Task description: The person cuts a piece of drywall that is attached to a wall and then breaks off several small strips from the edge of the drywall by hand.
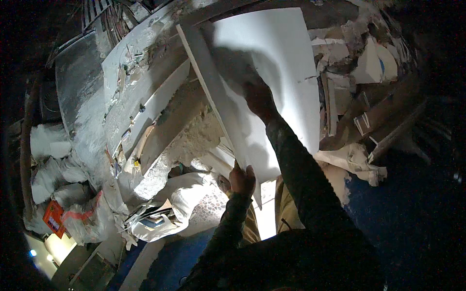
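Note:
A large white sheet (272, 43) slants in front of me, brightly lit with shadows across it. Along its left side runs a long, narrow grey strip (206, 80) with a pale edge; I cannot tell whether it is a folded flap or a separate board. My left hand (242, 180) is closed on the near end of this strip, its thumb pointing up. Higher up, my right hand (261, 101) reaches over the sheet and is over or against its surface near the strip. Deep shadow hides the fingers of that hand.
A dusty worktable (145, 53) with scraps stands at left. Below it lies a white sack (170, 213) of flat scraps. Stuffed pale bags (60, 172) and a red packet (54, 218) are at far left. Torn sheets (374, 63) and wood pieces (383, 111) are heaped at right.

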Motion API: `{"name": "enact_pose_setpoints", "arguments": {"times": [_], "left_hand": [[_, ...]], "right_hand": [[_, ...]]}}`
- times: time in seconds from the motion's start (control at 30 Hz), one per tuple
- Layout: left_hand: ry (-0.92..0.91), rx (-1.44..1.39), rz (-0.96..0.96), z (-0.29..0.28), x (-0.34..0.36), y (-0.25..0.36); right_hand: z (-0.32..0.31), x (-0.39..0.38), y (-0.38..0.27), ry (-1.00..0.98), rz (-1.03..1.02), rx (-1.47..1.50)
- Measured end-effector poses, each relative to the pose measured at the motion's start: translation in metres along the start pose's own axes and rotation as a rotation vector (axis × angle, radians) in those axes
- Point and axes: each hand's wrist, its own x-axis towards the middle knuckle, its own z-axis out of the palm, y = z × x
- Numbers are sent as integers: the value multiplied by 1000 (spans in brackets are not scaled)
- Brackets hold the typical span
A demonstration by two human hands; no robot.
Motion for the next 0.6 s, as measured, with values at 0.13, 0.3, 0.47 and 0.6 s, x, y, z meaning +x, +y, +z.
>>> {"name": "enact_pose_setpoints", "arguments": {"times": [0.13, 0.3, 0.47, 0.6], "left_hand": [[43, -66, -3, -4, 3, 7], [81, -120, -33, -14, 18, 35], [-4, -224, 57, -13, 46, 34], [-40, -218, 0, -2, 42, 27]], "right_hand": [[10, 69, -23, -4, -446, -531], [0, 82, -31, -6, -429, -627], [8, 90, -30, -83, -59, -66], [18, 128, -28, -20, -621, -899]]}}
